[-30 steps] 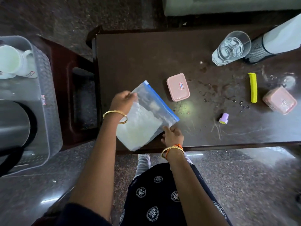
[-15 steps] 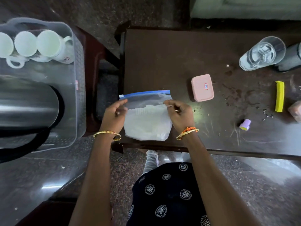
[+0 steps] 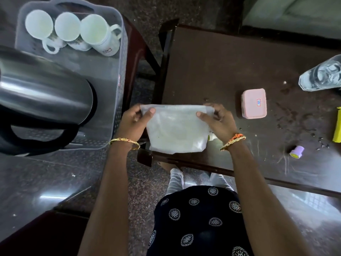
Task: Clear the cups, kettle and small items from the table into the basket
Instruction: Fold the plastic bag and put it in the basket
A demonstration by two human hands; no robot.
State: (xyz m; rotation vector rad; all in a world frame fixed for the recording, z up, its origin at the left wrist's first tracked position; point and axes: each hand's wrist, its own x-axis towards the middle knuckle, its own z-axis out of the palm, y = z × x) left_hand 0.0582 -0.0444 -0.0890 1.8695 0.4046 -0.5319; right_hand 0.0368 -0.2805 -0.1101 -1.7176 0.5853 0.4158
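I hold a clear plastic bag (image 3: 176,128) of white powder upright over the near left corner of the dark table (image 3: 217,67). My left hand (image 3: 133,122) pinches its top left corner and my right hand (image 3: 219,122) pinches its top right corner. To the left stands a translucent basket (image 3: 116,100) with three white cups (image 3: 96,34) at its far end and a steel kettle (image 3: 40,93) with a black handle in front of them. On the table lie a pink box (image 3: 254,104), a small purple cap (image 3: 296,152), a yellow clip (image 3: 338,126) and a glass (image 3: 323,74) of water.
The basket rests on a reddish-brown stand (image 3: 140,52) beside the table's left edge, with a gap between them. Crumbs and smears dot the table's right half. A pale sofa edge (image 3: 295,13) lies beyond the table. The polished stone floor (image 3: 46,182) surrounds everything.
The bag has been raised and turned so its top faces away from me; the blue zip strip no longer shows. Both hands moved to its upper corners. My view shifted left, showing more of the basket.
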